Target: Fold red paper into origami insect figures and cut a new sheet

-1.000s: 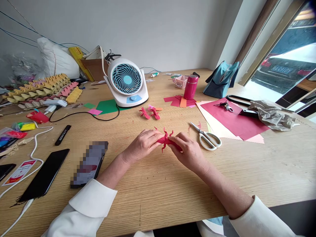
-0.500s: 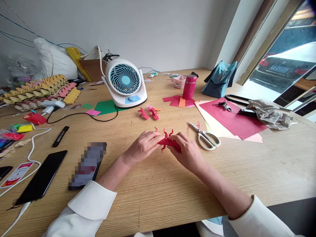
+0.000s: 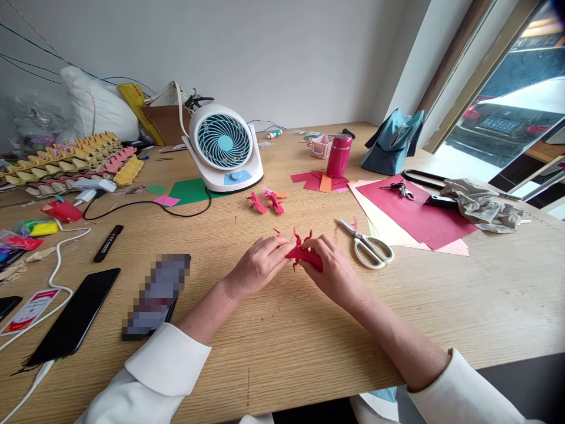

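Between both hands is a red folded-paper insect (image 3: 304, 254) with thin bent legs sticking out. My left hand (image 3: 260, 262) pinches its left end, hiding that part. My right hand (image 3: 333, 271) is closed on the body's right side, thumb below and fingers above. Just beyond the hands, two small red paper insects (image 3: 265, 203) lie on the wooden table (image 3: 273, 347). Scissors (image 3: 369, 246) with white handles rest to the right of my right hand, blades pointing away to the left.
A white fan (image 3: 224, 147) stands at the back, its black cord curving left. Red and cream paper sheets (image 3: 424, 218), a pink thermos (image 3: 339, 156) and a blue bag (image 3: 394, 141) occupy the right. Two phones (image 3: 75, 318) and a black marker (image 3: 108, 244) lie left.
My left hand has shifted slightly right, and the paper insect has turned a little between my fingers. Both hands keep hold of it.
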Tool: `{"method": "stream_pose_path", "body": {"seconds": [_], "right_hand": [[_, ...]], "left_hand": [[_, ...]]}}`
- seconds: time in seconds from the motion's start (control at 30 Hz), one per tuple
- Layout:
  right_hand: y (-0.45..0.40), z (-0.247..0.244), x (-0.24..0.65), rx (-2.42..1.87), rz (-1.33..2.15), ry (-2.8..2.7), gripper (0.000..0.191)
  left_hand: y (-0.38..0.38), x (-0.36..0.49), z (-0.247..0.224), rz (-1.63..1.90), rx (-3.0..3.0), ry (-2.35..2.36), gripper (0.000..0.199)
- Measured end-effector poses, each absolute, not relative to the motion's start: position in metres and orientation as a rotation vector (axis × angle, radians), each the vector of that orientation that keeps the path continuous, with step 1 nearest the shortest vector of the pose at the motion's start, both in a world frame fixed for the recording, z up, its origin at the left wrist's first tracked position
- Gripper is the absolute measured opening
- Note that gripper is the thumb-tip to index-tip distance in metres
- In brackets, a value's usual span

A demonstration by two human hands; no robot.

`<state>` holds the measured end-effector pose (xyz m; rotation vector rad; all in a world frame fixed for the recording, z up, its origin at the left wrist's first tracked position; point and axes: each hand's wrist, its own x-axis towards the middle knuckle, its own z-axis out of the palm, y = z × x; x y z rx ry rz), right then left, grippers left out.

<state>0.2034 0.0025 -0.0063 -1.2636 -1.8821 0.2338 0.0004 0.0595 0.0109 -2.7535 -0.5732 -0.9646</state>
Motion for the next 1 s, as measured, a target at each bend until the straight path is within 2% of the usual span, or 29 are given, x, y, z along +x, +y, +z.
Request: {"method": "stream_pose_path", "body": {"seconds": [0.17,0.57,0.8,1.0], "right_hand": [[0.0043,-0.009,0.2044,-1.288,0.226,-1.865,0.021],[0.0013,-0.0087,0.2066,-1.32,0.119,-1.999,0.01],[0.0038,-0.0083,0.2084,-1.314,0.206,-1.988,0.012],[0.0042,-0.0064,0.2097,-1.346,0.216,-2.02,0.011]], "left_hand": [[0.0553,0.0034,0.0083,-0.965,-2.699,-0.589,0.028],[0.0528,0.0061,0.0068,-0.951,-2.709,-0.62,0.026],[0.0595,0.0005,0.0051,-0.943,-2.826,-0.555,0.03],[0.0588,-0.0012,0.0088,-0.943,-2.8,-0.478,0.026]]}}
